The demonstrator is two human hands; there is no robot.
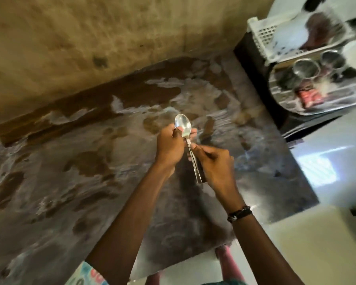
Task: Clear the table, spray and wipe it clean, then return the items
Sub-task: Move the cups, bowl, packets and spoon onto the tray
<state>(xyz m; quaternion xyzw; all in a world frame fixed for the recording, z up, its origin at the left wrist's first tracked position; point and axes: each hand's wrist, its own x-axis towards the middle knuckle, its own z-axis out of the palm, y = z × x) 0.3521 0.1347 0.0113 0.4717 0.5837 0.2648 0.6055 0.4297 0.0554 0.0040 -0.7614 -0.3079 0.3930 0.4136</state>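
Note:
A brown marbled table [70, 171] fills most of the head view, its top shiny and bare. Above its middle both hands hold a bunch of steel spoons [183, 125], bowls pointing away from me. My left hand [170, 146] grips the spoons just below the bowls. My right hand [212, 161] pinches the handles lower down; the handle ends stick out beneath it. A dark bracelet circles my right wrist.
At the far right a round steel tray [317, 108] carries steel cups [305, 68] and a red packet [310, 97]. A white plastic basket [263, 36] with dishes sits behind it. A rough tan wall backs the table. White floor lies right of the table edge.

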